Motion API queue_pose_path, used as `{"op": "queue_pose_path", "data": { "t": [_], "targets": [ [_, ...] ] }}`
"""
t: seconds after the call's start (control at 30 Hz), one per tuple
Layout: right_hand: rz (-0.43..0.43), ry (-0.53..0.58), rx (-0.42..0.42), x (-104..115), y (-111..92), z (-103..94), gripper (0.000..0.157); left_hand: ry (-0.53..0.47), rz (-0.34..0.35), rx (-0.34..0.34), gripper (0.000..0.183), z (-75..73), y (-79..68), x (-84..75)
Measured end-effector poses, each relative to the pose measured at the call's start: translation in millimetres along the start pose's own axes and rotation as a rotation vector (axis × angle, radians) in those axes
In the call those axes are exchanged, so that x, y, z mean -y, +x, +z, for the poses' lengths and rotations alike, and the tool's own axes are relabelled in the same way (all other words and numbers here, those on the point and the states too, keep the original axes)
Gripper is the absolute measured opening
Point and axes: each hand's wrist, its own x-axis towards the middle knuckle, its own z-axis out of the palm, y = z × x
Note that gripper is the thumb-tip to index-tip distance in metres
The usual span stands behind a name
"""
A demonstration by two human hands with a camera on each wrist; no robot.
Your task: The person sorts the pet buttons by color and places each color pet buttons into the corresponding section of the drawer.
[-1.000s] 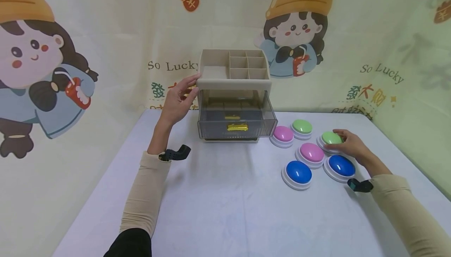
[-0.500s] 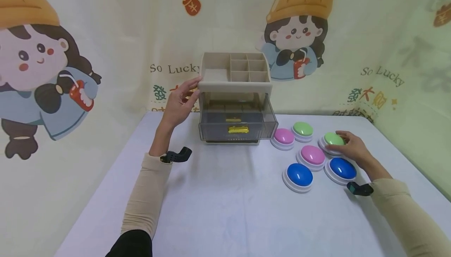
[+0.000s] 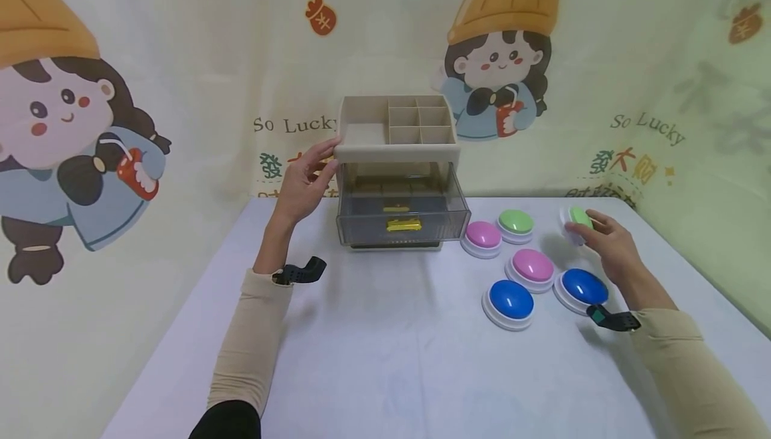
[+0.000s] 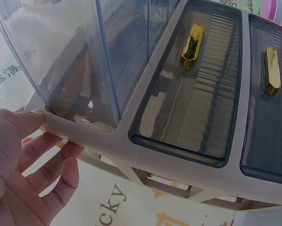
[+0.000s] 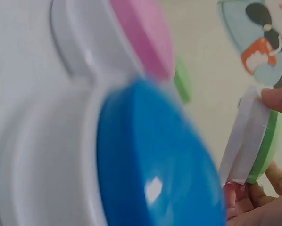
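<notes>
My left hand [image 3: 304,185] grips the upper left edge of a beige desk organizer [image 3: 397,152]. Its thumb lies on the front rim, with the index finger behind, as the left wrist view shows. One clear drawer [image 3: 403,223] with a gold handle is pulled out. In my right hand [image 3: 614,245] a green-topped push button [image 3: 581,218] is lifted off the table and tipped on its side. The right wrist view has my thumb and fingers pinching its white base [image 5: 247,136]. A blue push button [image 3: 584,286] sits just below that hand.
Several more push buttons stand on the white table [image 3: 385,359]: a green one [image 3: 516,223], a pink one [image 3: 483,235], a second pink one [image 3: 533,266] and another blue one [image 3: 510,300]. A printed cloth [image 3: 211,57] hangs behind.
My right hand has raised the green push button off the table and tilted it. The left hand keeps its hold on the organizer. The head view has shifted slightly.
</notes>
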Motion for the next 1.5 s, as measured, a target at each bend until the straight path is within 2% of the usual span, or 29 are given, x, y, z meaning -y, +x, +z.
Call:
{"op": "queue_pose_path", "data": {
  "t": [0.1,0.17,0.33,0.47,0.57,0.63,0.7,0.8,0.9,1.03,1.27,1.5],
  "targets": [
    [0.020,0.135,-0.003,9.3,-3.8,7.5,0.100,-0.006,-0.002,0.004,0.042,0.2,0.4,-0.6],
    [0.001,0.185,0.002,16.2,-7.3,13.2,0.096,-0.010,-0.003,0.006,0.042,0.1,0.4,-1.4],
    [-0.102,0.218,0.041,35.1,-19.2,27.5,0.089,-0.012,-0.003,-0.001,0.041,-0.3,-0.3,-3.7],
    [-0.177,0.301,0.093,49.9,-32.3,38.6,0.080,-0.004,-0.006,-0.006,0.041,0.0,-0.8,-5.8],
    [-0.227,0.318,0.125,60.6,-42.5,46.7,0.075,0.004,-0.008,-0.008,0.041,0.2,-1.3,-6.9],
    [-0.268,0.242,0.112,67.3,-48.8,52.1,0.076,0.006,-0.007,-0.009,0.041,0.5,-1.6,-7.3],
    [-0.317,0.116,0.062,72.9,-54.2,57.5,0.078,0.006,-0.007,-0.011,0.041,0.6,-1.6,-7.6],
    [-0.408,-0.094,-0.060,79.2,-62.0,65.6,0.082,0.007,-0.007,-0.012,0.041,0.8,-1.4,-7.9],
    [-0.507,-0.215,-0.168,83.2,-69.6,73.2,0.085,0.012,-0.009,-0.010,0.041,0.6,-1.3,-8.1],
    [-0.600,-0.255,-0.229,88.4,-77.6,79.8,0.084,0.004,-0.011,-0.002,0.041,-0.1,-1.5,-7.9],
    [-0.649,-0.248,-0.254,98.5,-91.3,85.7,0.085,-0.010,-0.009,-0.003,0.042,-0.1,-2.2,-5.9],
    [-0.776,-0.242,-0.316,105.0,-107.0,93.3,0.084,-0.002,-0.009,-0.004,0.042,-0.3,-1.8,-7.3]
  ]
}}
